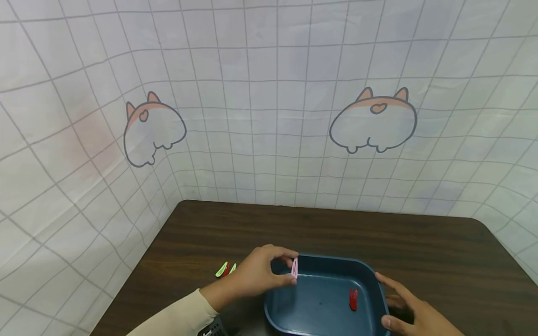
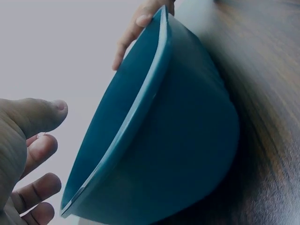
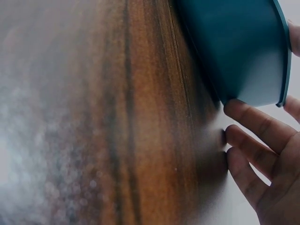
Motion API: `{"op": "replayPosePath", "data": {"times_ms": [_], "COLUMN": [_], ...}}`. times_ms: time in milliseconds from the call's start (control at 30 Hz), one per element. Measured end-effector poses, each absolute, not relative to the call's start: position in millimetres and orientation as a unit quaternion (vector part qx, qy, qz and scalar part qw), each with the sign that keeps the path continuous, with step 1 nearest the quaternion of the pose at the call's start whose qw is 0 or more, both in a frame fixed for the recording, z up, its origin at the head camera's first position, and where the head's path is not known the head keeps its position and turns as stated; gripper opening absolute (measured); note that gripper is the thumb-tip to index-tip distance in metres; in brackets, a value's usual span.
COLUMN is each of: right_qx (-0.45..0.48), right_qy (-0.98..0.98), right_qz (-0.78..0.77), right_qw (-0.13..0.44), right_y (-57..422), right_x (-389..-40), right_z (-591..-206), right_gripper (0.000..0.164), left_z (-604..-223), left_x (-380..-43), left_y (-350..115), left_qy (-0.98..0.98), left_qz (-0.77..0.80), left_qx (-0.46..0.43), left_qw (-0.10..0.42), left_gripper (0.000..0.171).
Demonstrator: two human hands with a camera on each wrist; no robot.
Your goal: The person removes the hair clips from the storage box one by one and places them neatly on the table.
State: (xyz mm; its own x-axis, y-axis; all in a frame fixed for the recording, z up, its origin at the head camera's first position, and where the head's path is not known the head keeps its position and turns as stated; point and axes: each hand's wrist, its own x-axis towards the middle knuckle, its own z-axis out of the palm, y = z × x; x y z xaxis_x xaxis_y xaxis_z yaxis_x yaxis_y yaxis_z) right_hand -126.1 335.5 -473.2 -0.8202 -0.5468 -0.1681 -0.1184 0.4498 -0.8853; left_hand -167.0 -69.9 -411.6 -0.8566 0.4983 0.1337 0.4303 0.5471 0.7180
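Note:
Between thumb and fingertips, my left hand point(image 1: 264, 269) pinches a pink hair clip point(image 1: 294, 268) over the left side of a blue plastic basin point(image 1: 323, 322). The clip stays hidden in the left wrist view, where the thumb and curled fingers show beside the basin's rim point(image 2: 140, 101). At the basin's right side, my right hand point(image 1: 414, 308) grips the wall, thumb at the rim and fingers along the outside. In the right wrist view, a fingertip touches the basin's lower edge. A red hair clip point(image 1: 353, 299) lies inside the basin, toward the right.
Lime-green hair clips point(image 1: 221, 269) and a red one point(image 1: 227, 269) lie on the dark wooden table point(image 1: 269, 224), left of the basin and partly behind my left forearm. A white gridded cloth point(image 1: 260, 121) with cartoon drawings hangs behind the table and along its sides.

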Motion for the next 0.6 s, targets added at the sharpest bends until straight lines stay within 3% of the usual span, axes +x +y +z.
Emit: {"op": "replayPosePath", "data": {"times_ms": [600], "right_qx": [-0.215], "right_qy": [0.823], "right_qz": [-0.480], "right_qw": [0.214], "right_y": [338], "right_x": [-132], "right_z": [-474], "right_gripper": [0.077], "left_z": [-421], "left_x": [-174], "left_y": [-107], "left_qy": [0.877], "left_qz": [0.410], "left_qx": [0.247], "left_qw": [0.032], "left_gripper": [0.049]}}
